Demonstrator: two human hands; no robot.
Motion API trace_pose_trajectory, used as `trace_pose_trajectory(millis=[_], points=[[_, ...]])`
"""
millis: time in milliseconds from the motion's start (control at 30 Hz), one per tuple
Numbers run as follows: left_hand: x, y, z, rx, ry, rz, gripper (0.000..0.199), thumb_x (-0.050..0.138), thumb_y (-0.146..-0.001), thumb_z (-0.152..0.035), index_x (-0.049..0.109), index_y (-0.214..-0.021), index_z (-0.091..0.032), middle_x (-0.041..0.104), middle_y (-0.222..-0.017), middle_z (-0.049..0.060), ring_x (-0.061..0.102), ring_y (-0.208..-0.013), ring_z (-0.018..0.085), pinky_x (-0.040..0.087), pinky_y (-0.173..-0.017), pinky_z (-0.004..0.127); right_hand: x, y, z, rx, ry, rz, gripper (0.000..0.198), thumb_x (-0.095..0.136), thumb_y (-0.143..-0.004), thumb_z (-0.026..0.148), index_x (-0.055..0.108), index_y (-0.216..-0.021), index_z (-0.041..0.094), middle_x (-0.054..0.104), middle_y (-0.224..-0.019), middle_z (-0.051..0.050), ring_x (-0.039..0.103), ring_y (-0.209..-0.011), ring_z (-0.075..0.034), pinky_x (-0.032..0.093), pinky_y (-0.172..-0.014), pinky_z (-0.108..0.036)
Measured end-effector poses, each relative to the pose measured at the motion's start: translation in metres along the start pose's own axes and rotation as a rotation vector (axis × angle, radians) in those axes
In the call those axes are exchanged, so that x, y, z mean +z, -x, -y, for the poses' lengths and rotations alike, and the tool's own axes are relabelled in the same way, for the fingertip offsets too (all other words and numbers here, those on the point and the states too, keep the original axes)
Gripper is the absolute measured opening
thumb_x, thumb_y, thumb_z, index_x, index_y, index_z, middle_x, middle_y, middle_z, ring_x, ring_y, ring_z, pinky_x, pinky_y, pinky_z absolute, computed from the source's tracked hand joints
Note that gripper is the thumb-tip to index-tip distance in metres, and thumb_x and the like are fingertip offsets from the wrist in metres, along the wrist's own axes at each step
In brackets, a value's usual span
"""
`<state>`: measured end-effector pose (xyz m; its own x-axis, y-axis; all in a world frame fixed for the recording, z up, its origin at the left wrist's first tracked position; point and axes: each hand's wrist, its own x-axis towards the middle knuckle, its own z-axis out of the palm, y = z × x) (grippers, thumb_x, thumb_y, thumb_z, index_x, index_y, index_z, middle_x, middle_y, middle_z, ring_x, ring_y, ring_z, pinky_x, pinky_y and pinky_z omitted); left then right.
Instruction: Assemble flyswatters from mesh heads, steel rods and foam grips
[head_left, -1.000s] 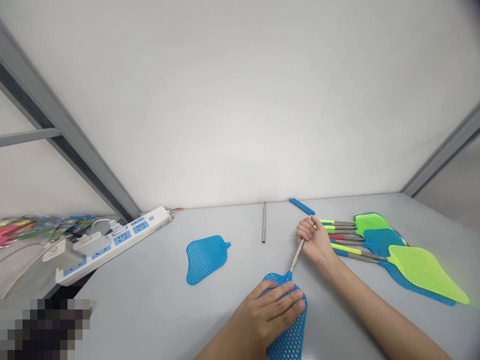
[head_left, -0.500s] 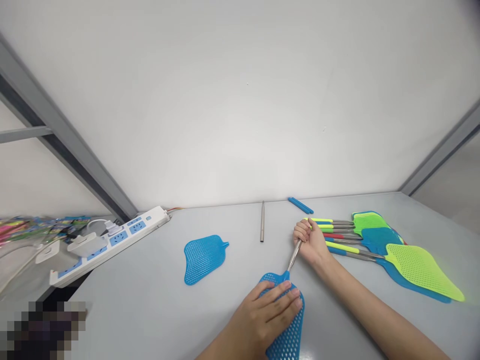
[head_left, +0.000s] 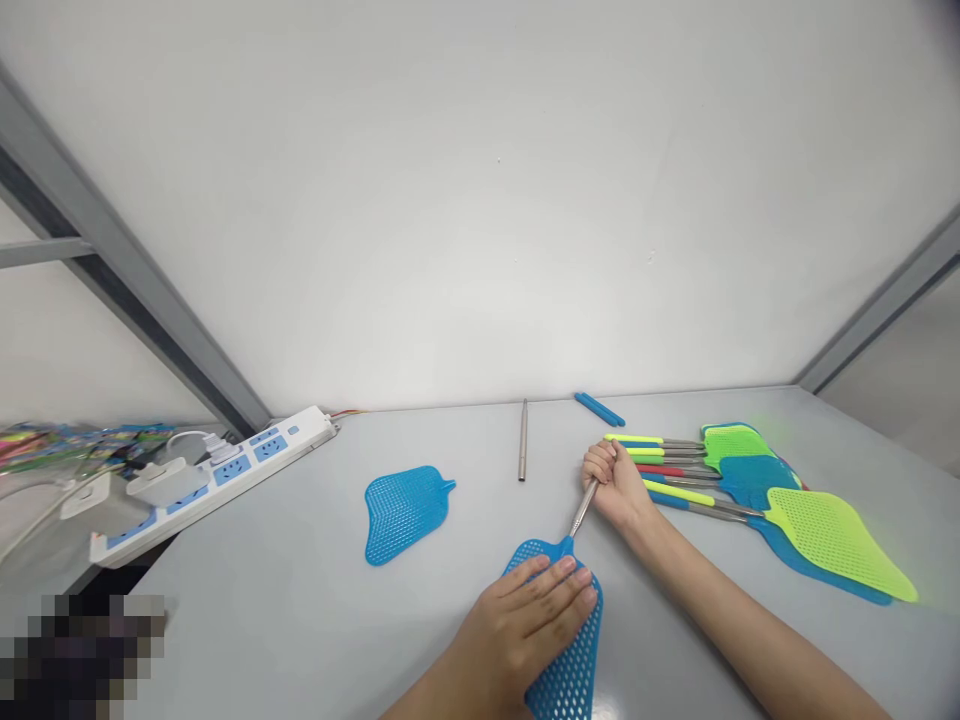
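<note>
My left hand (head_left: 525, 630) lies with outstretched fingers over the mesh of a blue fly swatter head (head_left: 564, 685); its thumb is hidden. A metal telescopic rod (head_left: 583, 510) runs up from the neck of that head. Around the rod's far part my right hand (head_left: 611, 482) is closed in a fist, covering its upper end. Left of my hands, a loose blue fly swatter head (head_left: 407, 513) rests on the table. A separate metal rod (head_left: 523, 440) lies beyond my left hand, and blue handle sleeves (head_left: 599, 409) lie near the wall.
Several finished-looking fly swatters (head_left: 840, 540) in green, yellow and blue are piled on the right, beside my right forearm. A white power strip (head_left: 217, 485) with plugged-in adapters and cables lines the left edge of the grey table (head_left: 300, 620). A white wall (head_left: 480, 250) stands behind.
Both hands keep their hold and position on the fly swatter almost unchanged. The whole view has shifted slightly, so everything appears a little further left and up.
</note>
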<state>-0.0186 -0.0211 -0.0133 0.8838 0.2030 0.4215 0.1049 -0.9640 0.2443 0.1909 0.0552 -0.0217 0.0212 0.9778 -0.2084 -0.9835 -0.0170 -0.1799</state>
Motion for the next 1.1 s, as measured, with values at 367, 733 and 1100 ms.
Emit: trace_pose_trajectory(millis=[367,733,1100], points=[[-0.001,0.0,0.001,-0.021,0.091,0.001,0.053,0.034,-0.081,-0.027,0.022,-0.129,-0.011,0.036,-0.128,0.011,0.025,-0.121,0.021,0.023,-0.1,0.035,0.005,0.0,0.004,0.038,0.025,-0.001,0.03,0.036,-0.079,0.021,0.024,-0.052,0.019,0.017,-0.04,0.01,0.019,-0.029,-0.004,0.019,-0.028,-0.015],[-0.004,0.005,0.001,-0.15,0.151,-0.051,0.064,0.041,-0.072,-0.011,0.017,-0.131,-0.015,0.028,-0.133,0.007,0.028,-0.12,0.02,0.028,-0.098,0.036,0.006,0.001,0.006,0.074,0.056,-0.005,0.014,0.042,-0.077,0.018,0.037,-0.063,0.019,0.028,-0.04,0.009,0.029,-0.032,-0.004,0.028,-0.033,-0.013],[0.002,-0.006,0.0,-1.193,1.158,-0.872,0.03,0.061,-0.067,-0.03,0.059,-0.094,-0.017,0.064,-0.093,0.005,0.058,-0.088,0.022,0.045,-0.082,0.035,0.01,0.001,0.008,0.015,0.055,-0.016,0.023,0.048,-0.077,0.029,0.036,-0.061,0.019,0.026,-0.042,0.009,0.028,-0.033,-0.004,0.028,-0.032,-0.014]])
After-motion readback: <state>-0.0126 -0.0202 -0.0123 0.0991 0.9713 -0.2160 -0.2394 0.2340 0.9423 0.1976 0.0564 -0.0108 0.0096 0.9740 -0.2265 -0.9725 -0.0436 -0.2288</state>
